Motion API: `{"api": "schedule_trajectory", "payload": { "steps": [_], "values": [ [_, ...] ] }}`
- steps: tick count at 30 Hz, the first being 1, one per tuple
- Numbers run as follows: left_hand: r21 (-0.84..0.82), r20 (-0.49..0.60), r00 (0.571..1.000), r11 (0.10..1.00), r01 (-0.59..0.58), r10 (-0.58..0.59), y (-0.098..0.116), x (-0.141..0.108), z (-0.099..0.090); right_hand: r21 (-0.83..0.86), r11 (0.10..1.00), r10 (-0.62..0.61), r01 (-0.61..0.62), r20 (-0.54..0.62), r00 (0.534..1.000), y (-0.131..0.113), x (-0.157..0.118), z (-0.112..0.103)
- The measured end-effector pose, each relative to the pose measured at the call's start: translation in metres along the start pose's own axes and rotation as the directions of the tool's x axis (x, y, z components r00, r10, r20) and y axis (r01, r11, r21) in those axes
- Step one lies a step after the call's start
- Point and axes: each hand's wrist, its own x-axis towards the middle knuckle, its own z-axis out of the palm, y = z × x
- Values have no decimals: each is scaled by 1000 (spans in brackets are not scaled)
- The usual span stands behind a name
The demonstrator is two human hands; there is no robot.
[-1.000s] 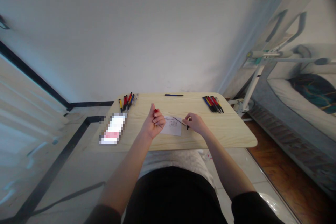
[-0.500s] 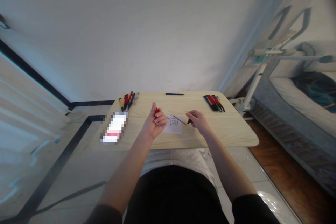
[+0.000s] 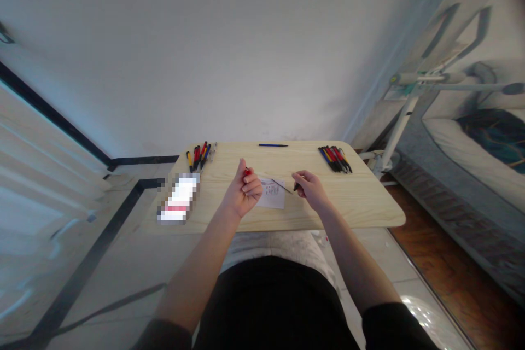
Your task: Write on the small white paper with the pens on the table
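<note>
My left hand (image 3: 243,192) is closed with its thumb pointing up. A red pen part (image 3: 247,171) with a dark tip shows between thumb and fingers; the fist hides the rest. Across from it, my right hand (image 3: 308,188) pinches a small black pen part (image 3: 296,186). Between the hands lies a white sheet of paper (image 3: 276,200) with dark print or writing. A thin dark stick like a pen refill (image 3: 282,186) rests slantwise, partly over the sheet, its near end close to my right fingers.
Pens (image 3: 198,157) lie in a loose group at the table's back left, and several more (image 3: 335,159) at the back right. One blue pen (image 3: 273,145) lies along the far edge of the wooden table (image 3: 353,210). A blurred-out bright rectangle (image 3: 179,198) is at left.
Both hands keep their grips and stay nearly in place. The view has shifted very slightly; nothing was picked up or put down.
</note>
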Motion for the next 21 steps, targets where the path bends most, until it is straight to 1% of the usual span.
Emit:
{"api": "schedule_trajectory", "payload": {
  "steps": [2,4,7,10,13,17,19,21],
  "values": [
    [-3,6,1000,1000,2,-2,-1,-1,2,136,991,13,-13,5,1000,0,-2,3],
    [-15,14,1000,1000,8,-8,-2,-1,3,300,953,39,-43,19,999,-2,-6,9],
    [-38,23,1000,999,17,-16,-4,-1,5,514,851,83,-107,69,994,-8,-13,22],
    [-60,43,999,998,27,-25,-5,-2,5,654,739,93,-160,136,986,-16,-20,35],
    [-65,60,998,997,30,-26,-5,-3,4,728,655,92,-200,185,978,-25,-25,43],
    [-57,68,998,998,22,-18,-5,-3,4,770,588,92,-249,242,966,-33,-28,45],
    [-40,55,998,999,16,-13,-6,-3,4,768,586,95,-260,254,963,-36,-30,45],
    [-8,23,1000,1000,-1,1,-6,-3,5,735,633,96,-243,236,967,-38,-30,45]
  ]
}}
